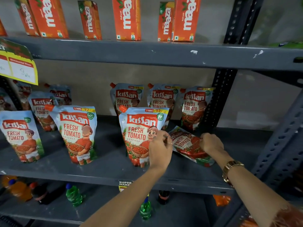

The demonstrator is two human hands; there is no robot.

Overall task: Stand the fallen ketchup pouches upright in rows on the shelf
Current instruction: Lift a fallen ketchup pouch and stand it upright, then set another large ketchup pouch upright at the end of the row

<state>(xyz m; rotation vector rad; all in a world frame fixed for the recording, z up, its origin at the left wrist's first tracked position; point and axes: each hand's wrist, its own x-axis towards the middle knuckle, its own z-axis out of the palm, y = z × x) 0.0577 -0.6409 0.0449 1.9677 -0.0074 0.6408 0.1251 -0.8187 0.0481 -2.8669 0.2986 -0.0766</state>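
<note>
Gripping: your right hand (211,144) had its fingers (203,136) closed on the upper edge of the fallen pouch (188,145).
Left fingers: your left hand (159,149) pinched that pouch's top left corner, fingertips (164,134) narrow.
Fallen pouch: it lay tilted on the middle shelf (106,171), face up, just right of the front upright pouch (139,135).
Wrist: a gold watch (231,167) sat on your right arm, right of the fallen pouch.
Upright pouches: more pouches (75,133) stood left of and behind the fallen pouch.
Above: juice cartons (127,18).
Below: bottles (73,195).
</note>
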